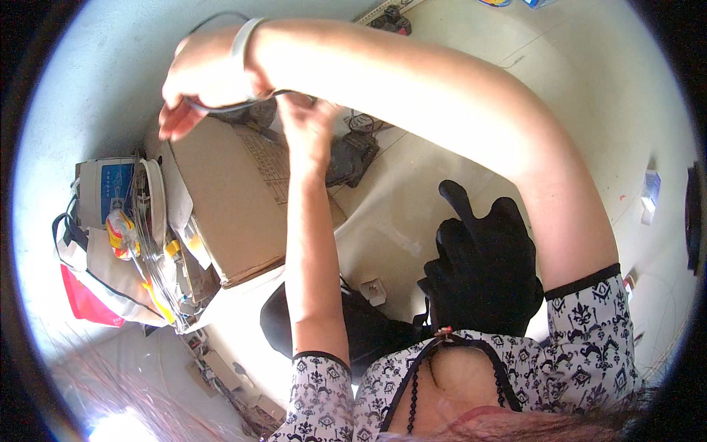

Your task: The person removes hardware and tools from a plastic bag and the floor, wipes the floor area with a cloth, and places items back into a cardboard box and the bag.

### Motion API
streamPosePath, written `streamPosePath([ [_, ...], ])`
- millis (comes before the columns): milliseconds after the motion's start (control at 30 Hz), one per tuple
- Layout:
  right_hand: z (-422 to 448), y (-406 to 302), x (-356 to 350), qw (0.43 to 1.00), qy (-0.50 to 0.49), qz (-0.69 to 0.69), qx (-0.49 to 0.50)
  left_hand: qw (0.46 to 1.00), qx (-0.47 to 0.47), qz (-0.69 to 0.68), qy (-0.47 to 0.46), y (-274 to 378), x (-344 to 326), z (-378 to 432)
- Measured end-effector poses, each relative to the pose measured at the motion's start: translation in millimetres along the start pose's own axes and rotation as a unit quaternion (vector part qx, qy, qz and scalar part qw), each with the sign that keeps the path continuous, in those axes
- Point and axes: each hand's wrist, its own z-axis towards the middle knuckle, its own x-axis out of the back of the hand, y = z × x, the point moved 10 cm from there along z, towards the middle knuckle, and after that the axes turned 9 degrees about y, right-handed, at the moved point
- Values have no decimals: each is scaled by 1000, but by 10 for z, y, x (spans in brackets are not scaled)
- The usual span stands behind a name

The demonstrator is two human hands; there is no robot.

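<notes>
My right hand (201, 74), with a pale band on its wrist, reaches across to the upper left above a cardboard box. A thin dark cable (232, 106) runs through its grip and past the wrist; another bit of cable arches over the back of the hand. My left hand (306, 119) is raised close by, beside the same cable. My right forearm hides its fingertips, so its grip on the cable is unclear. Dark objects (248, 113) behind both hands are partly covered.
Below the hands stands the cardboard box (232, 204). Bags (119, 271), coiled wire and packages crowd the left wall. A black tool-like object (353, 157) lies on the tiled floor (397, 171). A black, cloth-like shape (486, 271) is before my chest. A small box (650, 188) lies far right.
</notes>
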Motion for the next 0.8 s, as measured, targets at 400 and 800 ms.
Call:
streamPosePath([
  [400,-1415,870,2834,735,276,-613,86,805,3,335,490,-40,2430,1163],
  [800,-2792,2792,3220,557,151,-810,-106,631,-53,769,94,-765,1100,1525],
])
